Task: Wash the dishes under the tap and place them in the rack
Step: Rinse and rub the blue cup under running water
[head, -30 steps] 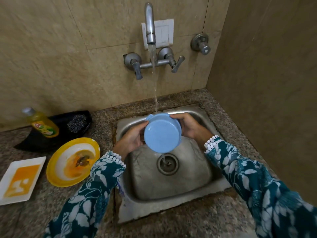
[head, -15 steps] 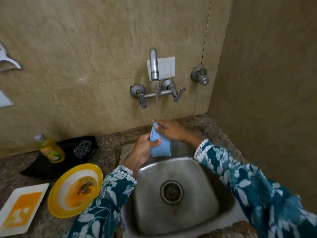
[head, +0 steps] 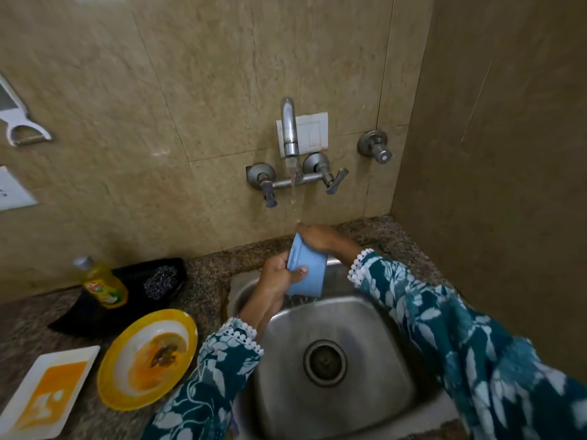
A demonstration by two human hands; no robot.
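Note:
A light blue bowl [head: 306, 273] is tipped on its side over the back of the steel sink [head: 374, 341], its mouth turned left. My left hand [head: 275, 277] grips its rim from the left, thumb across the outside. My right hand [head: 317, 236] lies over the bowl's top edge, fingers curled on it. Water runs from the wall tap [head: 289, 131] down onto my right fingers and the bowl. A dirty yellow-rimmed plate [head: 147, 358] and a white rectangular plate [head: 47, 392] with orange residue lie on the counter to the left.
A yellow dish-soap bottle [head: 103, 282] and a steel scrubber [head: 160, 282] sit on a black tray [head: 95, 312] at the back left. The sink drain [head: 324, 362] is uncovered. A side wall [head: 508, 185] closes the right. A white holder [head: 22, 131] hangs on the left wall.
The bowl went from facing me with its base towards the camera to lying on its side, mouth left. Both hands moved to the back of the sink. My view tilted upward.

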